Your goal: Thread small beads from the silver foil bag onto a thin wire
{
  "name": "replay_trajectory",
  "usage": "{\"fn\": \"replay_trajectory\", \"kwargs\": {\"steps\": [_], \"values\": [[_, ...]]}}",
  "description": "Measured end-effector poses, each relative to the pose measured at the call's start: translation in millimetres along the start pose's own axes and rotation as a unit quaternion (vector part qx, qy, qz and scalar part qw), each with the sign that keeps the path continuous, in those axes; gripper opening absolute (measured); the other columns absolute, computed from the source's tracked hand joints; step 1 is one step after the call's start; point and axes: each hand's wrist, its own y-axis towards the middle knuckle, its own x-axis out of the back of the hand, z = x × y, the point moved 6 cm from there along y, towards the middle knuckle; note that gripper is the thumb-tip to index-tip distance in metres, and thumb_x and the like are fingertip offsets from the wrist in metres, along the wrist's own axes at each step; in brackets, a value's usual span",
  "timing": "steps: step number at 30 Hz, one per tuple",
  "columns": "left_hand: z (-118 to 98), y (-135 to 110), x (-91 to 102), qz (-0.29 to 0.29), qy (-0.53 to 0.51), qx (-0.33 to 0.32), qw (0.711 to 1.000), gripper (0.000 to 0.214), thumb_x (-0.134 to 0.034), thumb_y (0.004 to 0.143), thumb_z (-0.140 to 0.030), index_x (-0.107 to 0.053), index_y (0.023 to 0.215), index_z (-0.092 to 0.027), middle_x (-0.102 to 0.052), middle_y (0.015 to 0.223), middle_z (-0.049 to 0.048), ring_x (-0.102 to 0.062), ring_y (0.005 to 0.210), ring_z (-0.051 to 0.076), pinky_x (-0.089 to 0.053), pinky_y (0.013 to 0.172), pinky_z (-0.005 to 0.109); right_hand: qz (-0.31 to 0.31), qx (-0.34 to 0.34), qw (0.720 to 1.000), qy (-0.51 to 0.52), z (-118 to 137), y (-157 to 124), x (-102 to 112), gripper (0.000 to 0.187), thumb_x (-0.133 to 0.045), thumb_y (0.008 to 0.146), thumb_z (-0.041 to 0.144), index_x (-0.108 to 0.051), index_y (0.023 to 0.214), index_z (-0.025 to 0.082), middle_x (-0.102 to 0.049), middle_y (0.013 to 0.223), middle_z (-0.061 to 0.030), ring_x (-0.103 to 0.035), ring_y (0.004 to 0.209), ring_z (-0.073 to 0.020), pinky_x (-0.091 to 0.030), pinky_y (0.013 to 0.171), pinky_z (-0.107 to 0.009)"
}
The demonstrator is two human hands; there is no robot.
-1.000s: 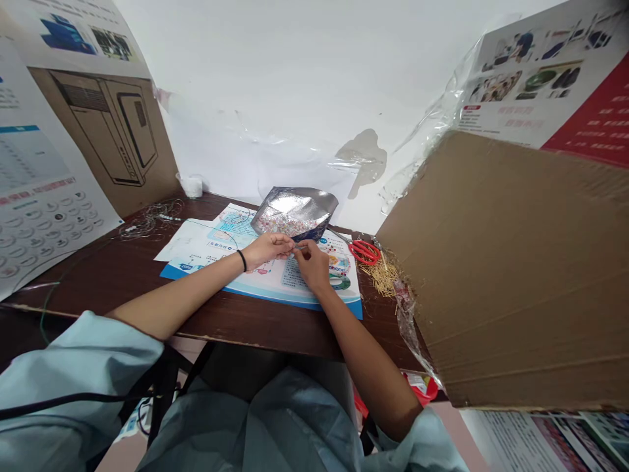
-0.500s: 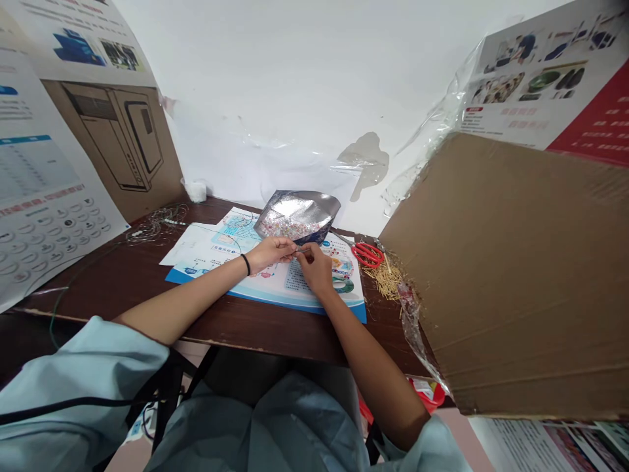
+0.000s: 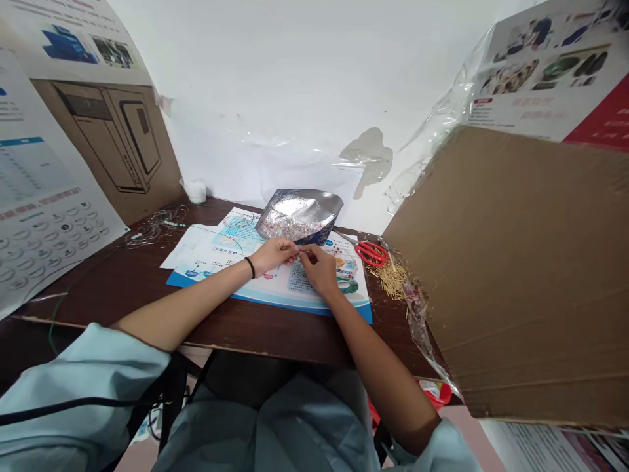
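My left hand (image 3: 276, 255), with a black band at the wrist, is closed in a pinch over the printed sheet. My right hand (image 3: 318, 267) pinches too, its fingertips meeting the left ones. Whatever sits between the fingertips is too small to make out. Just beyond both hands lies an open silver foil bag (image 3: 301, 213) with many small pink, white and reddish beads (image 3: 287, 228) inside. Beneath the hands is a white and blue printed sheet (image 3: 236, 288). A thin thread (image 3: 221, 233) runs over the paper on the left.
Red-handled scissors (image 3: 371, 254) and a pile of thin golden sticks (image 3: 393, 278) lie right of the sheet. Tangled clear thread with white pieces (image 3: 157, 226) rests at the left. Cardboard panels (image 3: 515, 262) flank the dark wooden table (image 3: 265, 331), and a white wall stands behind.
The view has shifted slightly. Both hands stay together at the fingertips, with only small finger movement. The bag, scissors and sheet lie as before.
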Motion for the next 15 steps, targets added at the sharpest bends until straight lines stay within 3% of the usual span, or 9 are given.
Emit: {"fn": "replay_trajectory", "kwargs": {"steps": [8,12,15], "values": [[-2.1,0.3,7.8,-0.040,-0.181,0.032,0.982,0.020,-0.065,0.079,-0.028,-0.054,0.068,-0.015,-0.059,0.070,0.0030,-0.051,0.059,0.009,-0.049,0.058,0.024,0.000,-0.012,1.000,0.000,3.5,1.0,3.3,0.010,-0.050,0.080,0.030,-0.055,0.075,0.022,-0.058,0.064,0.0032,-0.053,0.061,-0.0135,-0.040,0.064,-0.026],[-11.0,2.8,20.7,-0.079,-0.293,0.030,0.952,0.014,-0.058,0.081,-0.015,-0.050,0.070,-0.016,-0.062,0.077,0.0055,-0.060,0.070,0.013,-0.056,0.076,0.034,0.007,-0.017,1.000,-0.009,1.4,2.3,4.4,0.008,-0.050,0.078,0.028,-0.054,0.074,0.023,-0.056,0.062,0.0043,-0.052,0.061,-0.0131,-0.039,0.063,-0.026],[-15.1,4.9,35.1,-0.124,-0.358,0.049,0.924,0.013,-0.053,0.082,-0.009,-0.049,0.072,-0.017,-0.063,0.075,0.0066,-0.065,0.073,0.016,-0.057,0.076,0.034,0.011,-0.012,1.000,-0.009,0.3,3.5,5.2,0.007,-0.049,0.078,0.027,-0.054,0.074,0.023,-0.056,0.063,0.0043,-0.053,0.062,-0.0134,-0.040,0.064,-0.026]]}}
